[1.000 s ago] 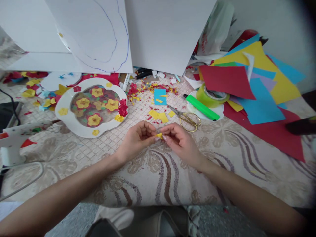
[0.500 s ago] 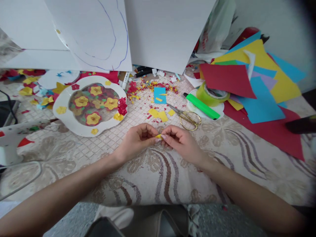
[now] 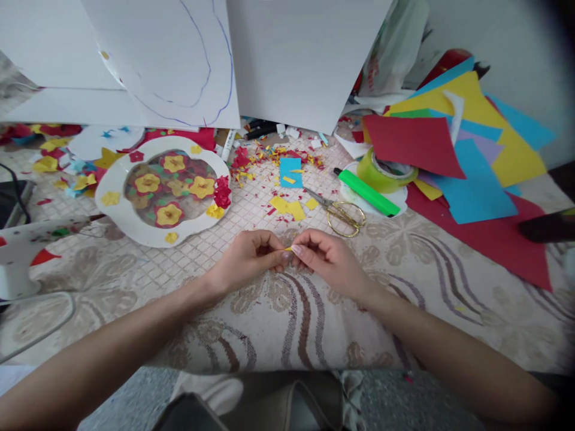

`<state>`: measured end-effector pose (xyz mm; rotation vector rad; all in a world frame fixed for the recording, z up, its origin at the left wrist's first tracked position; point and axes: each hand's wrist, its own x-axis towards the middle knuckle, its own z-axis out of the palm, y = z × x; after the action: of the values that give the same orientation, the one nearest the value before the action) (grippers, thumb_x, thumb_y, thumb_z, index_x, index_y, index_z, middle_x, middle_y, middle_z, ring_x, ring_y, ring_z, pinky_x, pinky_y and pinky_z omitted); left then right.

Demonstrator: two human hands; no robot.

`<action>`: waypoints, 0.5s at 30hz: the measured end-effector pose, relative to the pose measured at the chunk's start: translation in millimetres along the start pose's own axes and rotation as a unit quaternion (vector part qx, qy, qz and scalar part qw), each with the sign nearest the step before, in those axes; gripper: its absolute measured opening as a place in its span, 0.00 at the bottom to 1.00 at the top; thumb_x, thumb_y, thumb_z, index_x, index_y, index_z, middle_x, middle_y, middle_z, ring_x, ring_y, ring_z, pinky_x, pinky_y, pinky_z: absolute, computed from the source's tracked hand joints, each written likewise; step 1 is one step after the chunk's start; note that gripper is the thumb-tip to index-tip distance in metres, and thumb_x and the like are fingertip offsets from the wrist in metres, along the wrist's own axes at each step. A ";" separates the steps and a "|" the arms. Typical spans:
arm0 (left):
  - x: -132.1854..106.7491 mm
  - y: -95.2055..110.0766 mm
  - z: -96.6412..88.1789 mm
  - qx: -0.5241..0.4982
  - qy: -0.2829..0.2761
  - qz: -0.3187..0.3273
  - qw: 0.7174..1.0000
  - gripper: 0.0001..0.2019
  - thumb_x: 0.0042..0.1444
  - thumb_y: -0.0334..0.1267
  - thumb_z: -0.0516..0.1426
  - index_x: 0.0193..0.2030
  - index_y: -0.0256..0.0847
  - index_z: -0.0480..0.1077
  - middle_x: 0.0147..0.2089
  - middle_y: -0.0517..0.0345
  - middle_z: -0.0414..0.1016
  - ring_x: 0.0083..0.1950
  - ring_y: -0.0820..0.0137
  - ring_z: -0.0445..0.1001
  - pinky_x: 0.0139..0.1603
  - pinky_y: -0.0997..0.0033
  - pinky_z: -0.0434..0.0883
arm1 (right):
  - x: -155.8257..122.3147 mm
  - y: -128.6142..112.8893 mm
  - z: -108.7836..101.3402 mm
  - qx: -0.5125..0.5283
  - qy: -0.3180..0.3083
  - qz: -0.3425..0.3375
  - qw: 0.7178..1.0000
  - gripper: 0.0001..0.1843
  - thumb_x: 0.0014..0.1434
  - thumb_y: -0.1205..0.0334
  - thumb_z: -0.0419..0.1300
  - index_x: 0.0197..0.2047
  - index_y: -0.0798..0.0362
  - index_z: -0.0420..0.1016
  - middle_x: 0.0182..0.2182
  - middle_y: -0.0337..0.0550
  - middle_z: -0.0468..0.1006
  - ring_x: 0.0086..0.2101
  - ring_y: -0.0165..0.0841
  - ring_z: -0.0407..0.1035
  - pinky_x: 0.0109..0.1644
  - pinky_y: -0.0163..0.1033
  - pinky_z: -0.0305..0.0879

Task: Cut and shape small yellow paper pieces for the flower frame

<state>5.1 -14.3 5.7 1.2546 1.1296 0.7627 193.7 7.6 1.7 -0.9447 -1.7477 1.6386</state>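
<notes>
My left hand (image 3: 251,257) and my right hand (image 3: 326,258) meet fingertip to fingertip over the patterned cloth. Both pinch one small yellow paper piece (image 3: 288,248), of which only a sliver shows between the thumbs and forefingers. Just beyond the hands lie loose yellow paper squares (image 3: 290,208) and gold-handled scissors (image 3: 344,215). A white flower-shaped frame (image 3: 117,215) filled with yellow and red paper flowers lies to the left.
Large white sheets (image 3: 287,60) lean at the back. Coloured paper sheets (image 3: 467,161) pile at the right, with a green tape roll (image 3: 386,173) and a green marker (image 3: 366,193). A blue paper square (image 3: 290,172) sits among red and yellow scraps. A white glue gun (image 3: 27,251) stands far left.
The hands stay together on the yellow piece; the fingers have closed tighter, so less of it shows. The view has shifted slightly.
</notes>
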 end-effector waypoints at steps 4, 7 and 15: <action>-0.4 0.8 2.0 -0.001 0.009 -0.003 1.000 0.10 0.51 0.40 0.61 0.29 0.33 0.71 0.26 0.55 0.74 0.26 0.75 0.70 0.28 0.76 0.68 | 0.8 0.1 0.0 0.018 0.000 0.015 1.000 0.10 0.62 0.56 0.56 0.34 0.54 0.68 0.26 0.38 0.70 0.26 0.27 0.66 0.29 0.32 0.64; 0.2 -0.2 2.3 -0.034 0.000 0.002 0.999 0.09 0.51 0.39 0.61 0.32 0.33 0.73 0.28 0.56 0.75 0.28 0.76 0.71 0.30 0.77 0.69 | 1.8 0.1 -0.6 0.010 0.019 0.012 1.000 0.10 0.62 0.57 0.57 0.34 0.54 0.67 0.25 0.37 0.71 0.25 0.26 0.65 0.29 0.32 0.64; 1.3 -2.2 1.5 -0.049 -0.009 0.001 0.999 0.08 0.52 0.38 0.61 0.33 0.33 0.73 0.28 0.56 0.75 0.29 0.76 0.72 0.32 0.77 0.70 | 1.9 0.2 -0.5 0.005 0.029 0.017 0.999 0.11 0.62 0.55 0.57 0.33 0.54 0.67 0.25 0.37 0.71 0.24 0.26 0.65 0.28 0.31 0.63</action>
<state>6.7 -14.0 3.2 1.1772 1.0638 0.7970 193.0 9.4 1.5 -1.0117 -1.6922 1.6240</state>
